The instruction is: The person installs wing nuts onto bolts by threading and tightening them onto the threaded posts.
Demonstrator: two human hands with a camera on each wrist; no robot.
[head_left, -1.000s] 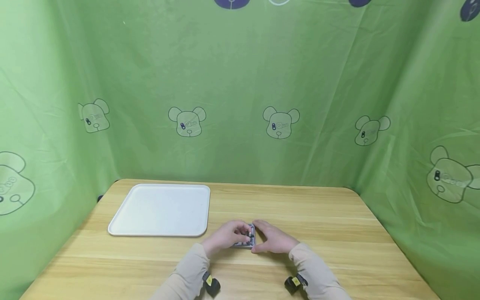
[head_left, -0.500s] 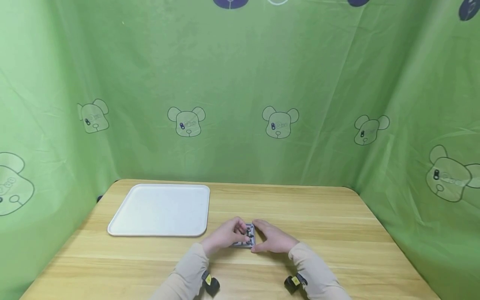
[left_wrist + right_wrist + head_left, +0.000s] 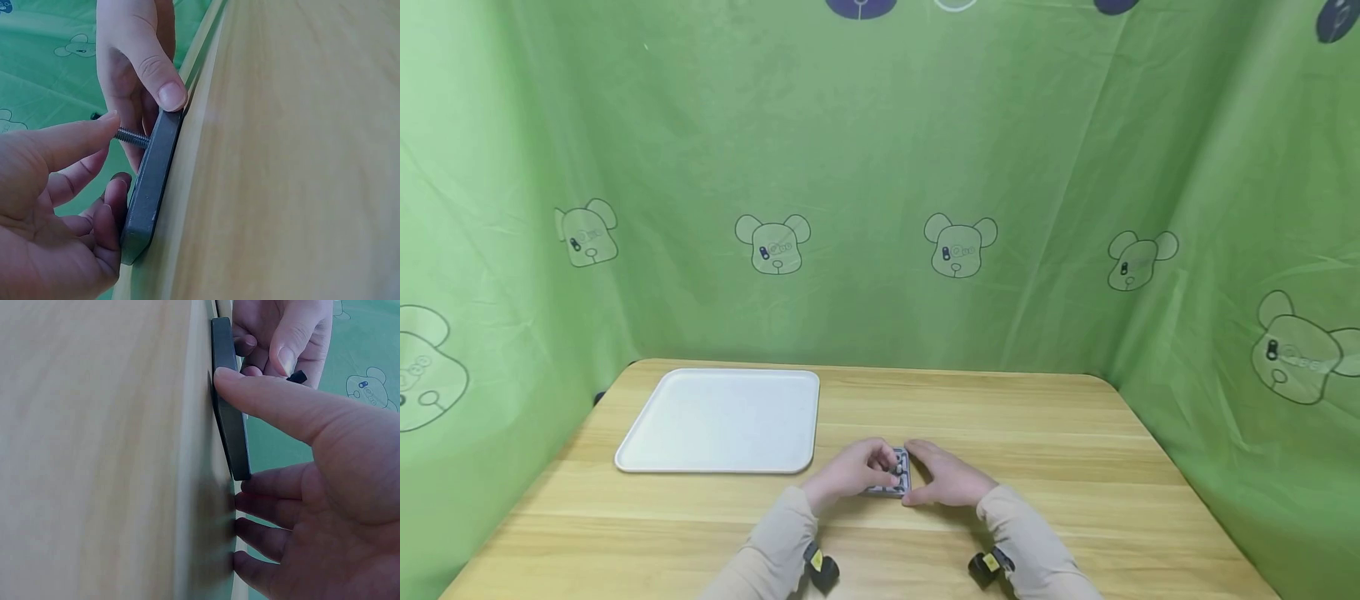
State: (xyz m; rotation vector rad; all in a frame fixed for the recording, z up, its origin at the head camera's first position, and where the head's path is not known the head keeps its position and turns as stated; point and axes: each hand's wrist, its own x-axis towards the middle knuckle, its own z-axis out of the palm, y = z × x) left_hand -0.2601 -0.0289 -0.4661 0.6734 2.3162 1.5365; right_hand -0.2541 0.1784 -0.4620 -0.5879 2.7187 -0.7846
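A flat dark grey block lies on the table between my hands, with slots and small parts on its top face. From it rises a threaded metal screw with a black head. My left hand pinches the screw near its head, thumb on the near side, the other fingers curled close to the block's edge. My right hand braces the block's right end, its thumb on the near side and fingers around the far corner. In the right wrist view the black screw head shows beside the left thumb.
A white tray sits at the table's back left. The wooden table reaches back to a green curtain printed with bear faces. Black wrist cameras hang from both wrists near the front.
The left fingertips have drawn back a little to the left over the block, rising slightly and then lowering. The right hand and the block have stayed in place.
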